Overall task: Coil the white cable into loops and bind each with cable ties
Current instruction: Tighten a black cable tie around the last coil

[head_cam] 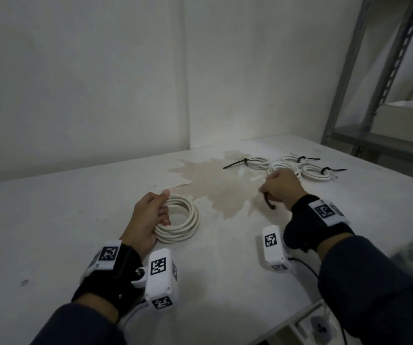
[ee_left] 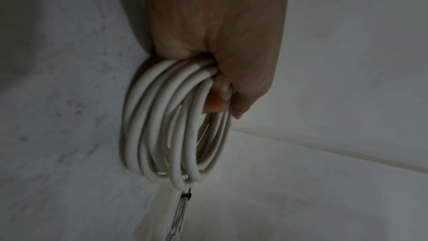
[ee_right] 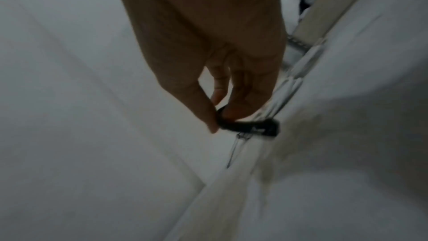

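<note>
A white cable coil of several loops lies on the white table left of centre. My left hand grips its near-left side, fingers curled through the loops; the left wrist view shows the coil hanging from that left hand. My right hand hovers over the table to the right and pinches a black cable tie between thumb and fingers. In the blurred right wrist view the tie sticks out from under the fingertips.
Bound white coils with black ties lie at the far right of the table, just beyond my right hand. A brownish stain spreads between the hands. A metal shelf stands at the right. The table's near-right edge is close.
</note>
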Available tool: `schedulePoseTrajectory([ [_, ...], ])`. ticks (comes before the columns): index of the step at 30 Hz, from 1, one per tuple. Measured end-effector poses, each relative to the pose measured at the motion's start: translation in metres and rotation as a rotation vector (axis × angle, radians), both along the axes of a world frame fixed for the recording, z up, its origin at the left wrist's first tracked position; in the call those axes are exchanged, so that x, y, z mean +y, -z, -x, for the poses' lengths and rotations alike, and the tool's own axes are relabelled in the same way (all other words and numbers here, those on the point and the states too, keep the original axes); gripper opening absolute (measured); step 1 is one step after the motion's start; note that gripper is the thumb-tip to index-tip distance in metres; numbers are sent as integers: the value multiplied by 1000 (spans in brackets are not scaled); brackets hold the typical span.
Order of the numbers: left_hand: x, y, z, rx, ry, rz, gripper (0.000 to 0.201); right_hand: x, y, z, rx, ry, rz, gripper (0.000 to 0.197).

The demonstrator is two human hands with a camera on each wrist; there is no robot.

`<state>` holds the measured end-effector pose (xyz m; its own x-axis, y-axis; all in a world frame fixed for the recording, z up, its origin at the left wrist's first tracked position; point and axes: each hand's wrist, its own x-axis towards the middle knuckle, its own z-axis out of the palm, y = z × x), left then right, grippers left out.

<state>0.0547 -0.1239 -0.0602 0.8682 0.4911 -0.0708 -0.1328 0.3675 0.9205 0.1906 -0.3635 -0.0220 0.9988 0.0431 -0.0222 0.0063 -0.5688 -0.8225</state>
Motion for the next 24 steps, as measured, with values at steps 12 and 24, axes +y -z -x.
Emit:
schedulePoseTrajectory([
  [12,55,-2,29,29,-98,-135,37,158,-9,89,403,-520,-1041,2],
  [24,64,3,19,44,-29,-232,35,176,17,93,34,-666,-781,7],
])
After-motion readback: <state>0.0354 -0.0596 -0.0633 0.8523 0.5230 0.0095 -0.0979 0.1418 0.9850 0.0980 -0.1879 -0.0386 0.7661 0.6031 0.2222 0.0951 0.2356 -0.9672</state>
